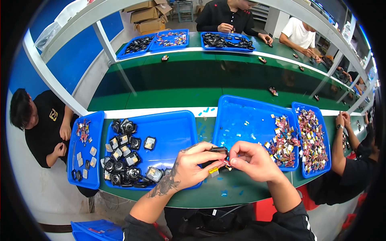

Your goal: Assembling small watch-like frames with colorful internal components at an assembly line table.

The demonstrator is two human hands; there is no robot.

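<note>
people and boxes seen round a long green surface (173, 98)

the back is lined with stacked cardboard boxes (146, 16), beside which a small blue table (185, 12) is partly seen. the surface is spanned by a white frame (104, 42), and a blue wall panel (72, 52) is seen behind it at left. a person in black (44, 124) is seen at the left end; on the far side, a person in a white top (298, 34) is seen. at lower left, a blue container (86, 232) is cut off by the picture's edge.
</note>
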